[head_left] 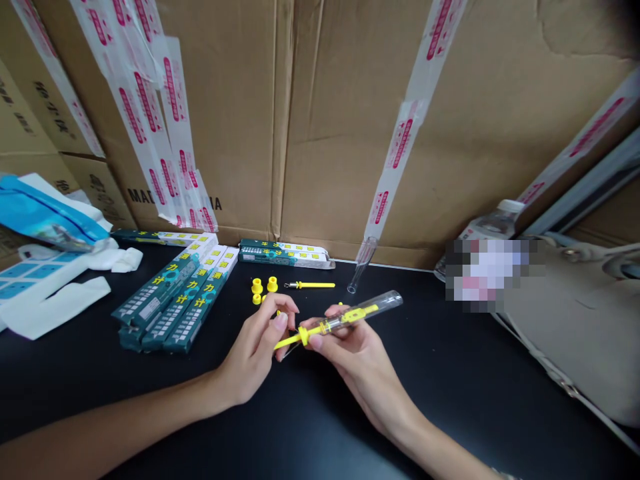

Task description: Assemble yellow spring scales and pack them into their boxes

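A clear tube (390, 301) with a yellow piece and a small spring part inside lies tilted in my right hand (357, 353), whose fingers wrap round its lower end. A yellow cap (303, 335) sits at that end, and a yellow rod (287, 342) sticks out of it to the left. My left hand (263, 347) is at the rod's outer end with its fingers curled; whether they grip it is hard to make out. Behind the hands lie yellow caps (257, 286), a yellow rod with a metal hook (315, 285) and another clear tube (362, 265).
Dark green boxes (170, 300) lie at the left, more (283, 253) along the cardboard wall (345, 133). A power strip (30, 280) and blue packet (50, 210) are far left; a bottle (493, 223) and beige bag (575, 320) stand right.
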`<state>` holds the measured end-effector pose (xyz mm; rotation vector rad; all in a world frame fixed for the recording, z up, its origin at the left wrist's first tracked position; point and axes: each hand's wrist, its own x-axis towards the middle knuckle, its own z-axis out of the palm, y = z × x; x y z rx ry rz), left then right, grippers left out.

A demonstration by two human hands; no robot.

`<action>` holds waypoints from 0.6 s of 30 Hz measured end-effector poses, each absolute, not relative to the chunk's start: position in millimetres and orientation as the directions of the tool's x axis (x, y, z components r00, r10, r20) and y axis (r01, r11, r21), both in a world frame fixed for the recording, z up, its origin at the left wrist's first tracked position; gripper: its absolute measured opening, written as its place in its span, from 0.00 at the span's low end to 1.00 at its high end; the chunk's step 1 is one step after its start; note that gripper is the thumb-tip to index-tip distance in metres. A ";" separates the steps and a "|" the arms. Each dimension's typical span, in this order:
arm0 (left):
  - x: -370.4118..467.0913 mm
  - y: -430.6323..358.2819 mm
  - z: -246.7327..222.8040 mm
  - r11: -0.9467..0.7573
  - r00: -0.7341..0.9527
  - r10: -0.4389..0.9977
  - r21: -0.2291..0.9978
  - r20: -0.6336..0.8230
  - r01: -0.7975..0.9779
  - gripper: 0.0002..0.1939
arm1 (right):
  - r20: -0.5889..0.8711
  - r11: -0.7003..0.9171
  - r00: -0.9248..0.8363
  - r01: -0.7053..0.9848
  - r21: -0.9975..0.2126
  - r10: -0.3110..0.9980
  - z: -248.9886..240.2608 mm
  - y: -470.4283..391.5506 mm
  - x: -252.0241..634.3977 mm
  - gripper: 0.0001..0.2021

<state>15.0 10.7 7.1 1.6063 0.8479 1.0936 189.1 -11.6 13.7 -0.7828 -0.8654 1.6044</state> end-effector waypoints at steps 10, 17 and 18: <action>9.1 16.9 -7.5 -0.016 0.544 0.819 0.955 0.184 -0.297 0.15 | -0.082 -0.138 -0.133 -0.496 -0.857 0.988 17.4 -10.1 195.1 0.26; 10.7 14.2 2.3 -0.065 0.458 0.864 0.949 0.208 -0.308 0.18 | -0.052 -0.091 -0.093 -0.499 -0.862 0.994 19.6 -7.6 205.1 0.24; 10.8 14.6 3.7 -0.053 0.450 0.870 0.945 0.202 -0.323 0.18 | -0.048 -0.084 -0.084 -0.495 -0.865 0.995 19.8 -7.2 205.9 0.24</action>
